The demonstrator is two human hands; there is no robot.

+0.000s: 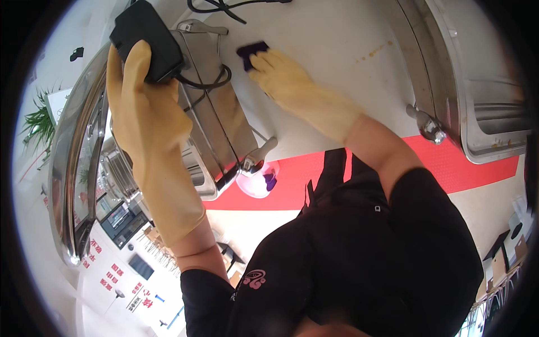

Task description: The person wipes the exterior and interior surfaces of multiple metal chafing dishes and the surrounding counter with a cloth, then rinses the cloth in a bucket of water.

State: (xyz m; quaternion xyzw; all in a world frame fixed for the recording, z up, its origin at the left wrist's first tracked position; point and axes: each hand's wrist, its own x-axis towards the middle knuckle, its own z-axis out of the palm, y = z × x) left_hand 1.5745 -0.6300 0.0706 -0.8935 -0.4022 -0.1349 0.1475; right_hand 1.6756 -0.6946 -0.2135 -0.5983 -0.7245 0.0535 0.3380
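My left hand (147,105), in a long cream rubber glove, is raised at the left and grips a black plastic box (147,40) with a black cable (206,84) running from its lower end. Behind it stands a metal appliance (219,109) with lever handles. My right hand (282,78), gloved the same way, has its fingers on a dark purple cloth (252,52) on the pale work surface (320,46). A row of brownish spots (371,54) marks that surface to the right of the hand.
Another metal appliance (433,84) with a lever handle (427,124) stands at the right. Below the left appliance, a pink bowl (257,185) holds a purple cloth (270,182). A loose black cable (227,7) lies at the top. Red matting (446,164) borders the surface on my side.
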